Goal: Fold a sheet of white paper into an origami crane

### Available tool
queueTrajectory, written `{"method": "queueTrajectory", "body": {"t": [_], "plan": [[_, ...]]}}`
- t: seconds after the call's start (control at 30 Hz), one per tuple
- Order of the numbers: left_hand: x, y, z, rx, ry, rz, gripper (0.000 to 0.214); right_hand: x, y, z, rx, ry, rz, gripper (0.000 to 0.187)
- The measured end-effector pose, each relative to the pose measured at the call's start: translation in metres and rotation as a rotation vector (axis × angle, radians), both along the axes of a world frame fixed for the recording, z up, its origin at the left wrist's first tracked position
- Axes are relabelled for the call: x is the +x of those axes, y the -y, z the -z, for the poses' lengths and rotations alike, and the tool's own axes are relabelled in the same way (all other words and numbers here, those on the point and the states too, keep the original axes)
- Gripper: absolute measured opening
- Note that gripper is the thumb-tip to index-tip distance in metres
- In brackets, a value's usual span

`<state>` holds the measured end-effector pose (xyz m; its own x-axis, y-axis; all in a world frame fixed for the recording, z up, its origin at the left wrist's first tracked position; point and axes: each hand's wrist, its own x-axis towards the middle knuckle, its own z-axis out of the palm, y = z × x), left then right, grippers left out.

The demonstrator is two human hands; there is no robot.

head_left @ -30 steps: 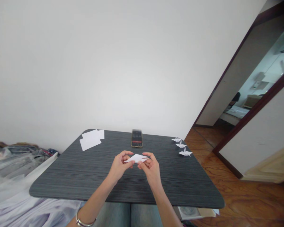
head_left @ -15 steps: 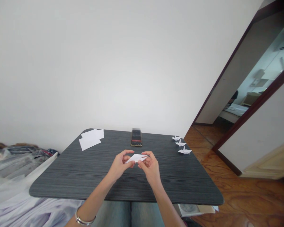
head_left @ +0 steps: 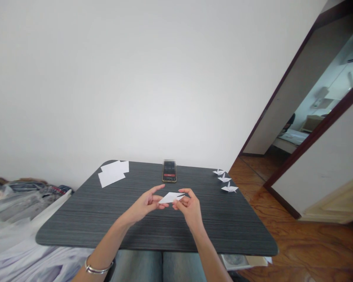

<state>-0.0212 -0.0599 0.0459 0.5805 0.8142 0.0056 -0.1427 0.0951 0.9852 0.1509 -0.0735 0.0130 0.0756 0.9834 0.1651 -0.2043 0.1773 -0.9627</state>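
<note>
A small folded white paper piece [head_left: 170,197] hangs just above the dark striped table [head_left: 106,219], held between both hands. My right hand [head_left: 187,207] pinches its right tip with thumb and fingers. The fingers of my left hand [head_left: 147,203] reach to its left end, thumb raised above and fingers under it. A metal bangle [head_left: 95,268] sits on my left wrist.
A phone [head_left: 169,173] stands at the table's far edge. White paper sheets [head_left: 113,172] lie at the far left corner. Three folded paper cranes [head_left: 226,181] line the far right edge. Clothes are piled at the left; a doorway opens at the right.
My left hand has loosened, its fingers stretching out along the paper, and the left forearm has swung lower and leftward. The paper has tilted slightly.
</note>
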Motion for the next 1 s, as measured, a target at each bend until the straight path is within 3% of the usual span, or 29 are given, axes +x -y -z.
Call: {"method": "queueTrajectory", "body": {"t": [0.13,0.3,0.4,0.73,1.0], "plan": [[0.002,0.001,0.001,-0.003,0.006,-0.064,0.054,0.001,0.0,-0.001,-0.02,0.001,0.012,0.038],[0.012,-0.005,0.011,0.066,-0.037,-0.317,0.033,0.0,0.002,-0.002,-0.028,-0.022,-0.021,0.039],[0.013,-0.008,0.014,0.105,-0.065,-0.404,0.026,0.0,0.003,-0.003,-0.009,-0.026,-0.048,0.039],[0.018,0.002,0.005,0.116,-0.109,-0.347,0.025,-0.002,0.002,-0.002,0.009,0.023,-0.08,0.02],[0.018,0.01,-0.004,0.07,-0.11,-0.308,0.019,-0.002,0.004,-0.006,-0.034,-0.031,-0.101,0.02]]}}
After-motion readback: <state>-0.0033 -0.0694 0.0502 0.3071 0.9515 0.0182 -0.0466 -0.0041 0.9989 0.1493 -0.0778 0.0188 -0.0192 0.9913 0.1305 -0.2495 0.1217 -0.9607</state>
